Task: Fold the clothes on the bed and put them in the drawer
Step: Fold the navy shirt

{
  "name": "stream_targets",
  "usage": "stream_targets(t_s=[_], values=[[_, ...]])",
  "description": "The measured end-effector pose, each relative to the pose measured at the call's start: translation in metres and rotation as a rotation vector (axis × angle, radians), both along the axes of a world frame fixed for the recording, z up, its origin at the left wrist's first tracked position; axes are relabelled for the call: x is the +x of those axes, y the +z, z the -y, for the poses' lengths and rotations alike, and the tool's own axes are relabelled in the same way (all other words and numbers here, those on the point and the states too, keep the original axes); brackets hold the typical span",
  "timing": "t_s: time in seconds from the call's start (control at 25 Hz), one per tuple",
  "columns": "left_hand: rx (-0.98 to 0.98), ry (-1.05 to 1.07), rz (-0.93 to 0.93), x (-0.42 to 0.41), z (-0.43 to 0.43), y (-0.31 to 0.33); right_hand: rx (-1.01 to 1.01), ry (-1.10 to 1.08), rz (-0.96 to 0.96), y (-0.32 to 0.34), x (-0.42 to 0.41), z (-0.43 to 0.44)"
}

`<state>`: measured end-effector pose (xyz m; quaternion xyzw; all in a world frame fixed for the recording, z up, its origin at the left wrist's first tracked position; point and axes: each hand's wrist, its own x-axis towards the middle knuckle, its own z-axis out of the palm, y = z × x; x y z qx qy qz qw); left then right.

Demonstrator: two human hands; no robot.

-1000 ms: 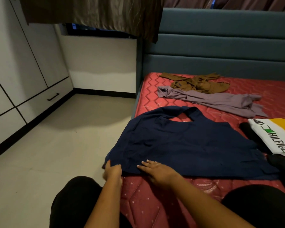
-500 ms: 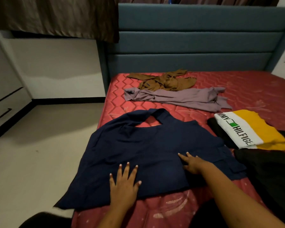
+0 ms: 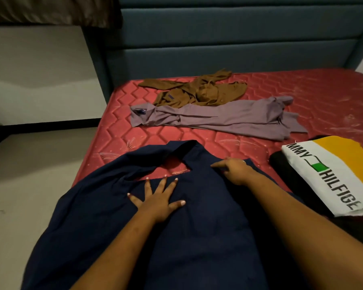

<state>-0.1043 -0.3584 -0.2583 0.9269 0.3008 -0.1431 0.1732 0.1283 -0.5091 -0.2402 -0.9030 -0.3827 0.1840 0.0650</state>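
Observation:
A navy blue garment (image 3: 105, 210) lies spread on the red mattress (image 3: 323, 95), its left side hanging over the bed's edge. My left hand (image 3: 158, 198) presses flat on it with fingers spread, just below the neck opening. My right hand (image 3: 234, 169) rests on the cloth near the garment's far right corner, forefinger stretched out to the left, other fingers bent on the fabric. Farther back lie a crumpled brown shirt (image 3: 199, 90) and a grey-purple shirt (image 3: 222, 117). The drawer is out of view.
A folded white and yellow shirt (image 3: 327, 174) with printed letters sits on dark clothes (image 3: 279, 164) at the right. A blue-grey padded headboard (image 3: 218, 45) stands behind the bed. Pale floor (image 3: 29, 185) lies to the left, with a brown curtain (image 3: 50, 9) above.
Both hands have slid up the navy garment from its near hem toward the neck and far corner. The view has swung right and moved closer to the bed.

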Motion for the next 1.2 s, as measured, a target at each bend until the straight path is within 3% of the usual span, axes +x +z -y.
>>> stream_targets(t_s=[0.16,0.24,0.32,0.4,0.44,0.48,0.64,0.72,0.8,0.92,1.08,1.2], values=[[0.021,-0.001,0.024,0.039,-0.023,-0.009,0.166,0.068,-0.182,0.005,0.002,-0.045],[0.016,-0.013,0.085,0.043,-0.028,-0.011,0.076,0.095,-0.16,0.014,-0.003,-0.065],[0.073,-0.04,0.136,0.037,-0.037,-0.01,0.018,0.023,0.182,0.039,-0.003,-0.085],[0.183,-0.073,0.139,0.023,-0.054,-0.004,0.167,-0.079,0.56,0.073,0.011,-0.105],[0.241,-0.088,0.12,0.016,-0.064,0.0,0.277,-0.115,0.615,0.087,0.02,-0.112],[0.297,-0.098,0.103,0.009,-0.075,0.005,0.315,-0.131,0.587,0.098,0.027,-0.117],[0.503,-0.102,0.105,-0.007,-0.105,0.02,-0.097,-0.01,0.281,0.082,0.02,-0.11],[0.534,-0.106,0.11,-0.004,-0.108,0.019,-0.004,0.103,0.085,0.05,0.006,-0.087],[0.55,-0.085,0.164,-0.003,-0.104,0.01,0.099,0.171,0.025,0.022,-0.01,-0.058],[0.563,0.006,0.281,-0.009,-0.104,-0.008,-0.008,0.2,0.319,-0.005,-0.004,-0.014],[0.582,0.057,0.388,-0.012,-0.112,-0.02,-0.249,0.089,0.528,0.008,0.044,0.023],[0.602,0.058,0.388,-0.009,-0.11,-0.022,-0.275,0.108,0.755,-0.001,0.048,0.029]])
